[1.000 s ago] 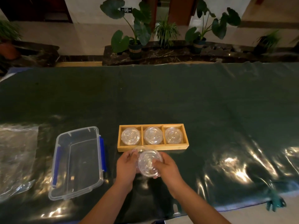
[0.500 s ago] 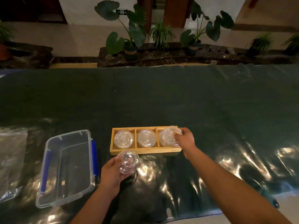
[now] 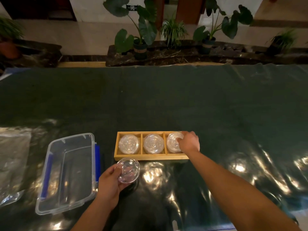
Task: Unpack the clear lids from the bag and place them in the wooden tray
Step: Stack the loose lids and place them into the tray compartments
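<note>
Clear lid [image 3: 128, 170] between left-hand fingers [image 3: 116, 170], just before wooden tray [image 3: 150, 157].

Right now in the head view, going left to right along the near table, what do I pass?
Plastic bag → clear storage box → left hand holding a clear lid → right hand at the wooden tray.

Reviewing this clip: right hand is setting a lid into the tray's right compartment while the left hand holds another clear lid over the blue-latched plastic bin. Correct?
Not quite. In the head view the left hand holds its clear lid over the dark table cover, in front of the wooden tray, not over the plastic bin. The right hand detail is right.
</note>
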`<state>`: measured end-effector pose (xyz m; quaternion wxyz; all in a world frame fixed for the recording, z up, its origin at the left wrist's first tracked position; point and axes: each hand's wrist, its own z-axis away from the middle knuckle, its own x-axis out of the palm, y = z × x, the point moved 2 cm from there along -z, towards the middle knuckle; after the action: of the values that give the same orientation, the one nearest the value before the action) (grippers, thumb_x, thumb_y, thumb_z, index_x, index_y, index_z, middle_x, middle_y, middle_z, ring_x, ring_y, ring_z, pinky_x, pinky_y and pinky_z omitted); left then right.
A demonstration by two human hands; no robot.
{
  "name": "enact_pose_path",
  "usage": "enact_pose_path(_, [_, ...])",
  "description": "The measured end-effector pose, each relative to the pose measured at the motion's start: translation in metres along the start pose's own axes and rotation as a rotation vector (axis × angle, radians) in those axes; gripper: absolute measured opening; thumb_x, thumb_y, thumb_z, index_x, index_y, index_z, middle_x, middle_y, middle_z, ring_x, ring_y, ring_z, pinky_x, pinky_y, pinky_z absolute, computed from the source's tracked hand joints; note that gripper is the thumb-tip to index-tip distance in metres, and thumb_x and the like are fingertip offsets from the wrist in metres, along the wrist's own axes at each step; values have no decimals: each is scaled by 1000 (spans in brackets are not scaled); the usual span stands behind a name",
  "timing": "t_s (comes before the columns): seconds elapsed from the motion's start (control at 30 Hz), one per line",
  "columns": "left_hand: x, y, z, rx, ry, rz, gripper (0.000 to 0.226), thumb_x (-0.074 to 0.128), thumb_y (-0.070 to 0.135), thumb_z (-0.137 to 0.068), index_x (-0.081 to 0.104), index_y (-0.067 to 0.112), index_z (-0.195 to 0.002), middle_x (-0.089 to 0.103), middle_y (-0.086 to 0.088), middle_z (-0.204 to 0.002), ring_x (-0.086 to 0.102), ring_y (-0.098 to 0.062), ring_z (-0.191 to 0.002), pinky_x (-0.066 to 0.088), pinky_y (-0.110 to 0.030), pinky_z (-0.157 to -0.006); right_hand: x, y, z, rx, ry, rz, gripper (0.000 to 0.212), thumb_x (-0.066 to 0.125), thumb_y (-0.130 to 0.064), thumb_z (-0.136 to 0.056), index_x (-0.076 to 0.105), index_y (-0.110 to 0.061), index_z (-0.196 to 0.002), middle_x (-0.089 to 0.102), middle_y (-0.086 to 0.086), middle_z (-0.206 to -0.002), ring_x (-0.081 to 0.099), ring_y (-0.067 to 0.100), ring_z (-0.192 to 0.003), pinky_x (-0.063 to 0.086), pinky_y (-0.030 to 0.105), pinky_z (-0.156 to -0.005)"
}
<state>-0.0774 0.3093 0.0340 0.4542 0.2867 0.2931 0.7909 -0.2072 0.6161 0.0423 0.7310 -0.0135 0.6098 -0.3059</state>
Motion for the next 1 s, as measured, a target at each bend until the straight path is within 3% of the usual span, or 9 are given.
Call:
enact_pose_path(0.13, [3,1,-1,-10,-9,3,16,58,16,-101,70,10,-110,75,-16,-112,72,-36,-105,60,-52,-85,1,-1,1,-7,14,95,39,55,-29,-96,59,-13,-132,44,9,-139,41,28,-128,48,36,-90])
enact_pose_path(0.27, [6,-1,-1,-22,-30,5,17,59,18,-100,71,11,-109,77,-14,-110,74,-34,-103,61,-49,-80,2,-1,0,-32,-6,150,39,50,-19,-93,57,-14,-131,51,9,-136,45,29,-126,43,31,-91])
enact_pose_path(0.43, [8,-5,-1,-10,-33,-11,19,62,20,-99,71,10,-112,78,-14,-108,77,-32,-97,63,-48,-76,2,2,-3,-64,-1,168,39,50,-22,-95,57,-15,-132,57,8,-132,50,27,-122,40,31,-99])
enact_pose_path(0.6, [6,-5,1,-18,-57,-16,19,58,17,-101,69,10,-115,80,-12,-103,79,-30,-92,64,-44,-71,-4,6,5,-30,50,-25,41,56,-33,-96,58,-18,-134,53,6,-134,46,27,-124,49,37,-90])
enact_pose_path(0.67, [6,-3,4,-20,-71,-10,18,56,16,-102,68,9,-114,81,-11,-99,79,-28,-89,64,-39,-65,-7,5,15,-61,103,-115,38,58,-29,-94,60,-20,-131,55,5,-131,47,26,-123,47,35,-86])
enact_pose_path(0.77, [9,0,9,-25,-79,8,19,57,15,-102,69,8,-114,80,-14,-102,79,-29,-89,63,-40,-67,-7,-7,45,-178,132,-304,28,61,-22,-93,67,-19,-120,64,1,-123,57,22,-115,47,31,-87])
enact_pose_path(0.87, [17,4,14,-32,-108,21,19,56,14,-102,68,8,-115,80,-14,-103,79,-30,-90,64,-41,-67,-1,-27,82,-269,-34,-526,20,66,-24,-93,70,-20,-112,70,-4,-100,66,15,-92,52,32,-84])
enact_pose_path(0.97, [26,10,19,-19,-124,29,21,56,16,-102,67,8,-118,80,-14,-104,78,-31,-93,63,-43,-71,9,-51,116,-280,-407,-643,32,66,-38,-93,63,-23,-121,66,-5,-99,68,14,-92,57,29,-74])
enact_pose_path(1.0, [27,12,20,-12,-128,33,22,56,16,-102,67,7,-119,80,-14,-103,78,-31,-92,64,-42,-70,14,-57,124,-284,-458,-645,33,67,-38,-93,62,-23,-123,66,-3,-102,69,16,-93,59,29,-71])
